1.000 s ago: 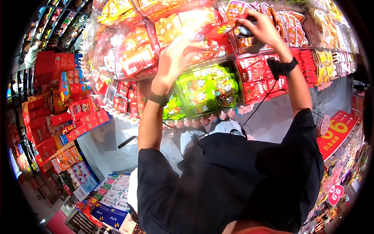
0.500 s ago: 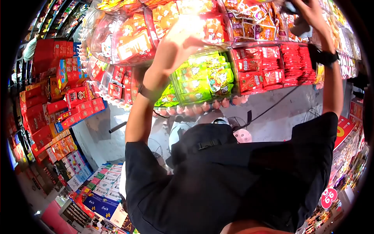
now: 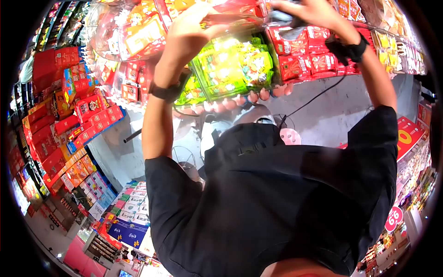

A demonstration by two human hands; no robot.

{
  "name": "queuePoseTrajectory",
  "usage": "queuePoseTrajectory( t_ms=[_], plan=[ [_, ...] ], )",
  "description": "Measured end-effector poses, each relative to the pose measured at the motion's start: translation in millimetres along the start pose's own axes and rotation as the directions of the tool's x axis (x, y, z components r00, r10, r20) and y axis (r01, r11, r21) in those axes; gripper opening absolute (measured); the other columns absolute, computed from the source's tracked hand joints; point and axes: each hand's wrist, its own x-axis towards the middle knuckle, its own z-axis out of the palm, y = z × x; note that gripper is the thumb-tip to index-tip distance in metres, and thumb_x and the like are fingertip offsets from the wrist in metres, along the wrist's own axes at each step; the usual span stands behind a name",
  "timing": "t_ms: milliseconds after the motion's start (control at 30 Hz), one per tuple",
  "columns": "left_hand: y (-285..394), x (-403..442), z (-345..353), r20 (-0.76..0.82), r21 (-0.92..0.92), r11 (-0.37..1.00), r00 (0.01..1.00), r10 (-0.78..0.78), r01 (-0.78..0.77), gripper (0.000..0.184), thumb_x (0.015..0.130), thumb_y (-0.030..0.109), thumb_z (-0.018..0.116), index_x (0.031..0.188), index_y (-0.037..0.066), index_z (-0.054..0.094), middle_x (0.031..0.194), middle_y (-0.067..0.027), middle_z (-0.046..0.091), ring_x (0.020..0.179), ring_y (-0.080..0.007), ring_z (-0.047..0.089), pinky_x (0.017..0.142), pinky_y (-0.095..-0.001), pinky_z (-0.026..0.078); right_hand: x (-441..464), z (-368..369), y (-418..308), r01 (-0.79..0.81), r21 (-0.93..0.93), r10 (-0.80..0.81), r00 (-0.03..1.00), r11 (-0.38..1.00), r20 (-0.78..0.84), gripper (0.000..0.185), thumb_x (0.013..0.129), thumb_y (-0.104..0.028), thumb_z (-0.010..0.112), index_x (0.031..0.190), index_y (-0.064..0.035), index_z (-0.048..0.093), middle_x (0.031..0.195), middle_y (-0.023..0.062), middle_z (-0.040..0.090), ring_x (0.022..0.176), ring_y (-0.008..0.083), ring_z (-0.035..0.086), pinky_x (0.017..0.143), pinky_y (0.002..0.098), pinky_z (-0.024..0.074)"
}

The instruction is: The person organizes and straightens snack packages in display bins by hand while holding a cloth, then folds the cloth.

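Observation:
My left hand (image 3: 188,31) is over the upper left bins, brightly lit and washed out, with its thumb apart from its fingers; no item shows clearly in it. My right hand (image 3: 311,13) is at the top, its fingers around a dark, partly shiny object (image 3: 282,17) that is too blurred to name. It hangs just above red packets (image 3: 295,67) in a clear bin. Green packets (image 3: 226,69) fill the bin between and below the hands. Both wrists wear black bands.
The display's scalloped pink edge (image 3: 230,104) curves below the bins. Red boxes (image 3: 46,138) are stacked at left, with a shelf behind them. A black cable (image 3: 314,99) hangs from the right wrist. A pink round stool (image 3: 290,136) stands on the grey floor.
My right hand swung out to the right, then came back left and lower with the dark object. My left hand has moved left and up. The display has shifted upward in view.

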Motion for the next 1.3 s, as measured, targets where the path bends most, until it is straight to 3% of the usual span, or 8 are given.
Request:
queuePoseTrajectory(
  t_ms=[33, 167, 333, 367, 500, 633, 1000, 1300],
  plan=[
    [-1, -6, -1, -0.012, 0.022, 0.997, 0.997, 0.071, -0.071, 0.025, 0.074, 0.011, 0.08, 0.09, 0.0, 0.064, 0.085, -0.0095, 0.064, 0.078, -0.0211, 0.062, 0.073, -0.0305, 0.049, -12, -16, -11, -0.329, 0.13, 0.312, 0.94, 0.935, 0.136, 0.042, 0.085, -0.008, 0.069, 0.126, -0.0066, 0.061, 0.113, 0.011, 0.067, 0.095, 0.0172, 0.063, 0.081, 0.0313, 0.0508],
    [7, -28, -10, 0.002, -0.03, 0.999, 1.0, 0.028, -0.028, 0.022, 0.076, 0.008, 0.078, 0.092, 0.0, 0.066, 0.084, -0.0075, 0.064, 0.079, -0.0178, 0.062, 0.073, -0.0267, 0.048, -66, -68, -11, -0.467, 0.0, 0.461, 0.873, 0.884, 0.162, 0.027, 0.085, -0.005, 0.064, 0.113, -0.0021, 0.065, 0.105, 0.0119, 0.067, 0.095, 0.0184, 0.063, 0.083, 0.0322, 0.0512],
    [-9, -32, -12, -0.089, 0.071, 0.997, 0.996, 0.026, -0.02, 0.023, 0.076, 0.01, 0.079, 0.09, 0.0, 0.065, 0.085, -0.0096, 0.065, 0.077, -0.0211, 0.064, 0.071, -0.0288, 0.05, -97, -83, 28, -0.26, -0.379, 0.308, 0.949, 0.888, 0.07, 0.015, 0.089, -0.006, 0.062, 0.103, -0.0013, 0.065, 0.096, 0.0089, 0.067, 0.089, 0.0163, 0.063, 0.078, 0.0315, 0.0521],
    [-14, -30, -11, -0.101, 0.115, 0.992, 0.993, 0.067, -0.055, 0.023, 0.076, 0.012, 0.079, 0.09, 0.0, 0.064, 0.085, -0.0104, 0.065, 0.077, -0.0231, 0.064, 0.07, -0.03, 0.05, -102, -70, 37, -0.621, -0.058, 0.624, 0.78, 0.781, 0.055, 0.014, 0.087, -0.007, 0.062, 0.1, -0.0023, 0.066, 0.091, 0.0092, 0.067, 0.081, 0.0189, 0.064, 0.072, 0.0331, 0.0522],
    [-41, -19, -5, -0.116, 0.297, 0.95, 0.983, 0.14, -0.101, 0.034, 0.078, 0.022, 0.078, 0.093, -0.001, 0.059, 0.086, -0.0167, 0.062, 0.08, -0.0353, 0.062, 0.07, -0.0388, 0.05, -62, -13, 50, -0.068, -0.339, 0.08, 0.997, 0.938, 0.022, 0.014, 0.088, -0.013, 0.064, 0.098, -0.0038, 0.066, 0.088, 0.0123, 0.067, 0.075, 0.0254, 0.066, 0.068, 0.0348, 0.0528],
    [-76, 4, 9, -0.098, 0.38, 0.914, 0.989, -0.115, 0.144, 0.048, 0.082, 0.037, 0.074, 0.106, -0.001, 0.054, 0.096, -0.0217, 0.061, 0.091, -0.0413, 0.06, 0.076, -0.0448, 0.05, -20, 33, 56, -0.306, -0.027, 0.307, 0.951, 0.952, 0.04, 0.015, 0.085, -0.014, 0.067, 0.097, -0.0052, 0.067, 0.089, 0.0137, 0.067, 0.085, 0.0306, 0.065, 0.075, 0.0377, 0.0525],
    [-140, 6, 57, 0.113, 0.294, 0.891, 0.913, -0.392, 0.346, 0.06, 0.08, 0.028, 0.075, 0.13, 0.005, 0.05, 0.119, -0.0185, 0.062, 0.113, -0.0355, 0.057, 0.093, -0.0439, 0.047, 27, 122, 101, -0.252, -0.279, 0.278, 0.959, 0.926, 0.058, 0.039, 0.087, -0.023, 0.064, 0.123, -0.0097, 0.059, 0.128, 0.0145, 0.059, 0.114, 0.0331, 0.059, 0.096, 0.0396, 0.049],
    [-154, 2, 52, 0.111, 0.412, 0.835, 0.889, -0.444, 0.365, 0.054, 0.084, 0.042, 0.068, 0.118, 0.001, 0.057, 0.12, -0.0202, 0.059, 0.114, -0.0352, 0.055, 0.095, -0.0438, 0.046, 45, 183, 103, -0.424, -0.12, 0.44, 0.854, 0.898, 0.278, 0.045, 0.079, -0.022, 0.072, 0.121, -0.012, 0.062, 0.099, 0.0118, 0.07, 0.091, 0.0295, 0.067, 0.082, 0.0394, 0.0525]
  ],
)
